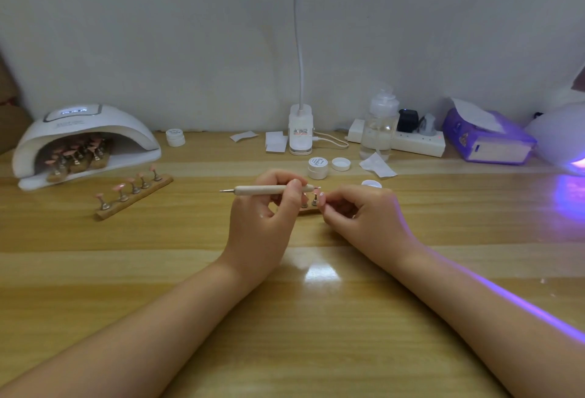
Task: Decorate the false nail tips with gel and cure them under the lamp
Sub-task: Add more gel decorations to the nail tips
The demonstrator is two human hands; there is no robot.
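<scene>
The nail tip (320,198) being worked on sits at the centre of the table (316,318), on a small wooden stand (308,210) that is mostly hidden between the two hands. White dots show on the tip; finer detail is too small to tell.

The left hand (262,217) grips a dotting pen (269,190) with curled fingers. The pen lies nearly level, its far end at the nail tip and its free metal point aimed left. The right hand (361,214) pinches the nail tip or its post with curled fingers; exactly which cannot be told.

Step in hand, as judged: applying gel dots to one tip on the stand. Curing of this stand is not yet done.

Next move calls for:
- a steady right-hand hold while the pen lifts clear, so wet gel is not smeared;
- fresh gel from the open jar (317,168), which stands just behind the hands with its lid (341,164) beside it.

Further out, at left, a second stand (134,196) carrying pink tips lies on the table in front of the curing lamp (85,141). More stands of tips sit inside the lamp. A closed jar (175,137), a desk lamp (300,131), a pump bottle (380,125) and a tissue box (487,138) stand along the wall. Violet light falls from the right edge.
</scene>
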